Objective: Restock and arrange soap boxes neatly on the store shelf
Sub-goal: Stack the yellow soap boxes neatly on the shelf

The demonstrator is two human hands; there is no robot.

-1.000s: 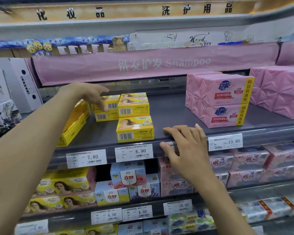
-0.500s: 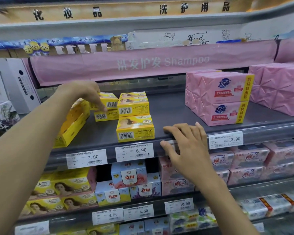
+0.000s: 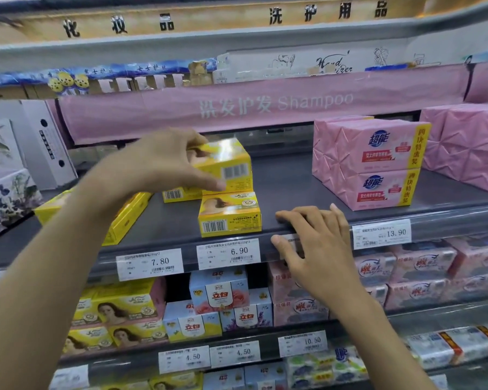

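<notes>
A yellow soap box (image 3: 228, 161) is gripped by the left hand (image 3: 164, 164), between thumb and fingers, and held above the grey shelf (image 3: 288, 187), just beyond 1 other yellow box (image 3: 229, 213) at the near edge. The shelf's near lip is touched by the relaxed, outstretched fingers of the right hand (image 3: 319, 249).

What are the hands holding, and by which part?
The left hand grips a yellow cardboard soap box by its left end, thumb on the barcode face. The right hand holds nothing, resting on the grey shelf edge.
</notes>
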